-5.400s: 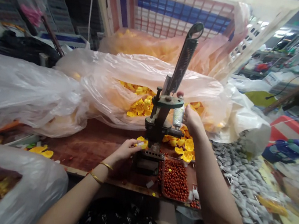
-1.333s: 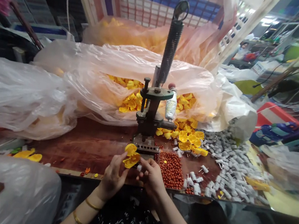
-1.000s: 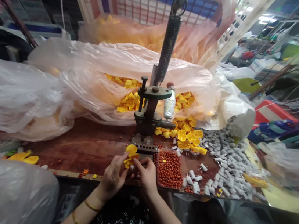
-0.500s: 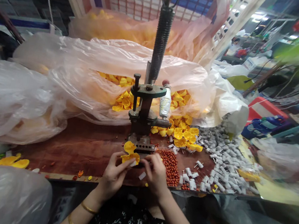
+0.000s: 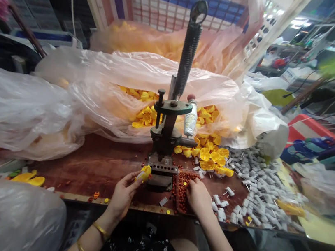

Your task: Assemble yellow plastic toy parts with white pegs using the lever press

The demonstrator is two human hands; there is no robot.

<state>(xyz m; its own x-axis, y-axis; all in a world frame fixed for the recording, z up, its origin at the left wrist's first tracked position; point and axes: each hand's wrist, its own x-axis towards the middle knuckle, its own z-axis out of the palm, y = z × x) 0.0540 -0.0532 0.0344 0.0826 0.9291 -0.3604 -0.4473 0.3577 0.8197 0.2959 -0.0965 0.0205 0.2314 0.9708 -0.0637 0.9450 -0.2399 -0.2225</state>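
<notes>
A small yellow plastic piece with a pale part against it (image 5: pixel 143 173) is pinched in my left hand (image 5: pixel 125 192), just left of the press base. My right hand (image 5: pixel 199 196) reaches into the tray of small red-brown beads (image 5: pixel 182 181); its fingertips are closed among the beads, and what they hold is too small to make out. Between and beyond my hands stands the metal hand press (image 5: pixel 168 134), with a tall spring and a row of holes in its lower block (image 5: pixel 164 168). Yellow petal-shaped pieces (image 5: pixel 210 154) lie behind the beads.
Many grey-white parts with metal pins (image 5: pixel 257 196) are heaped at the right. Large clear bags (image 5: pixel 112 72) of yellow pieces lie behind the press, and others (image 5: pixel 17 108) at the left. A loose grey-white part (image 5: pixel 163 201) lies near the table's front edge (image 5: pixel 82 198).
My right hand has moved away from my left hand, rightward into the beads. The yellow piece in my left hand has been turned and looks more folded. The view has shifted slightly.
</notes>
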